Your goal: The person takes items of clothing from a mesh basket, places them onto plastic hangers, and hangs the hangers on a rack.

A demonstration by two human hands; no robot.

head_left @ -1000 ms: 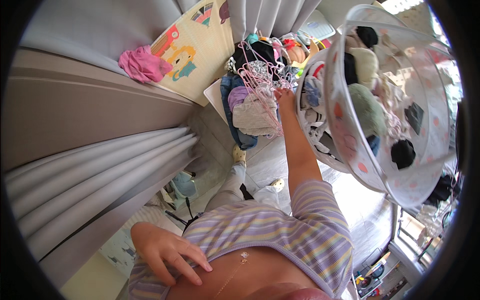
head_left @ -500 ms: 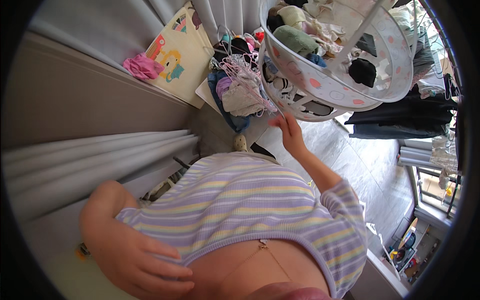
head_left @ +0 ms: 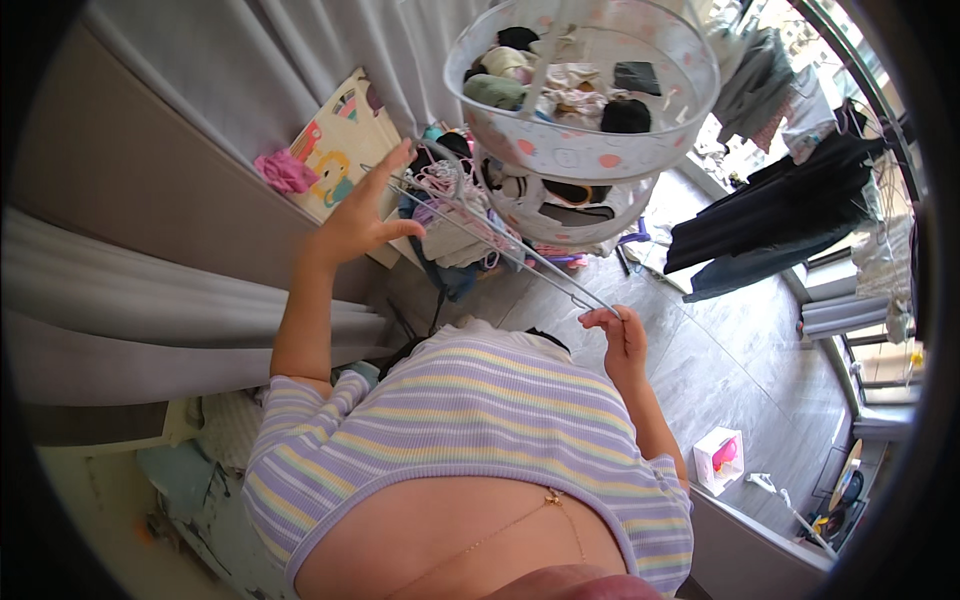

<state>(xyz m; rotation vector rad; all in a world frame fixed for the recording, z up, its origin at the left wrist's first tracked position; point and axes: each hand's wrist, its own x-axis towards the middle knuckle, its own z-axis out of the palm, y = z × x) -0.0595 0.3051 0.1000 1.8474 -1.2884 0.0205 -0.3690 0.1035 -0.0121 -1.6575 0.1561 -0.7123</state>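
Observation:
My right hand pinches one end of a slim grey clothes hanger, which slants up to the left in front of my body. Close to the hanger's other end is my left hand, its fingers stretched and thumb apart; whether it touches the hanger I cannot tell. Beyond the hanger lies a heap of clothes with several pink hangers on top, partly hidden behind it.
A two-tier white mesh drying basket with small clothes hangs ahead. Dark garments hang at the right. A cartoon-printed board and a pink cloth are by the grey curtain. A white box stands on the tiled floor.
My left hand has risen from beside my chest to the hanger's far end. My right hand has moved right and nearer, bringing the grey hanger away from the heap. The view has shifted.

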